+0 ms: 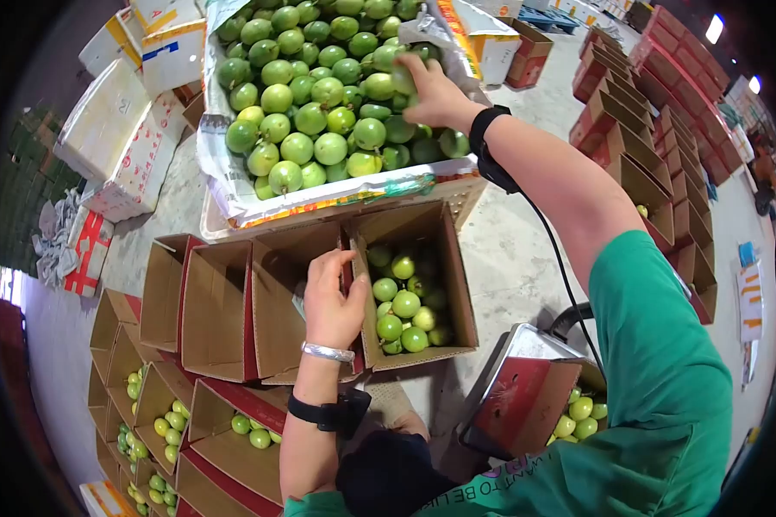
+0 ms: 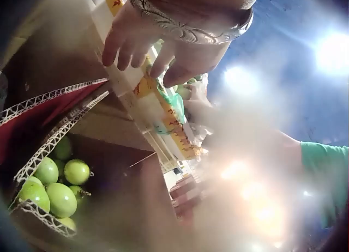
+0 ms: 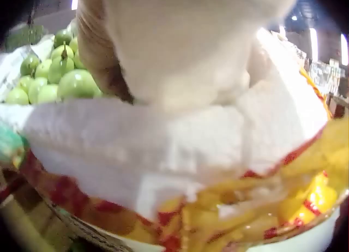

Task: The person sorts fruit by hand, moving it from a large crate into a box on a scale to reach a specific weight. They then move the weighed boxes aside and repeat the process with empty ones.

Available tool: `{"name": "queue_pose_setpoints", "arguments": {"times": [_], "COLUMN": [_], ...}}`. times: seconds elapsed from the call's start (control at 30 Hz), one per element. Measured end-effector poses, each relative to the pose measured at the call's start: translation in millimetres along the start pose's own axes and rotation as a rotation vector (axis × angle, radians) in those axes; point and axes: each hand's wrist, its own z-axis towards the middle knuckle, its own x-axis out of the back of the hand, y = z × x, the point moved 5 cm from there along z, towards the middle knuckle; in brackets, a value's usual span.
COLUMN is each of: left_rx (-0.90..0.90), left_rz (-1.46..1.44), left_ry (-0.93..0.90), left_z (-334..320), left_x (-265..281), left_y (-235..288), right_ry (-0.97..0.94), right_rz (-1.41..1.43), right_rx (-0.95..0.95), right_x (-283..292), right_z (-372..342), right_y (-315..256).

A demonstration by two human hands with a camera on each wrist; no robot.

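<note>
In the head view my right hand (image 1: 440, 96) is at the right side of a big heap of green round fruits (image 1: 329, 96), its thumb and fingers around one fruit (image 1: 403, 80). The right wrist view shows this hand (image 3: 180, 45) large and blurred, its fingertips hidden, beside the fruits (image 3: 76, 84). My left hand (image 1: 332, 303) rests at the rim between two cardboard boxes, fingers loosely extended and holding nothing. Right of it stands an open box (image 1: 461, 297) with several green fruits (image 1: 406, 304) inside. The left wrist view shows the left hand (image 2: 152, 47) above these fruits (image 2: 61, 200).
Open boxes (image 1: 218, 302) stand in a row to the left; below them, more boxes hold fruits (image 1: 259, 438). A box (image 1: 526, 405) with fruits sits on a metal platform at lower right. White foam boxes (image 1: 108, 129) stand at upper left, rows of cartons (image 1: 621, 155) at upper right.
</note>
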Motion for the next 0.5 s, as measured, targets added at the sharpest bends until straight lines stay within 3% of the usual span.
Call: {"name": "queue_pose_setpoints", "arguments": {"times": [0.03, 0.07, 0.1, 0.13, 0.23, 0.33, 0.43, 0.5], "left_rx": [-0.03, -0.115, -0.055, -0.052, 0.053, 0.005, -0.111, -0.142], "left_rz": [-0.006, -0.015, -0.065, -0.109, -0.331, -0.392, -0.356, -0.401], "left_ry": [0.027, 0.045, 0.005, -0.019, -0.078, -0.151, -0.212, -0.306], "left_z": [0, 0, -1, -4, -20, -45, -67, -85], "left_x": [3, 7, 14, 21, 43, 64, 72, 67], "left_y": [4, 12, 27, 41, 89, 134, 176, 205], "right_ry": [0.158, 0.227, 0.29, 0.316, 0.382, 0.471, 0.555, 0.556], "right_rz": [0.046, 0.29, 0.523, 0.582, 0.468, 0.249, 0.028, -0.051], "right_rx": [0.079, 0.227, 0.355, 0.383, 0.332, 0.281, 0.126, -0.04], "right_x": [17, 40, 74, 114, 260, 368, 421, 401], "right_z": [2, 4, -5, -32, -153, -270, -384, -442], "right_y": [-6, -21, -42, -51, -119, -174, -213, -216]}}
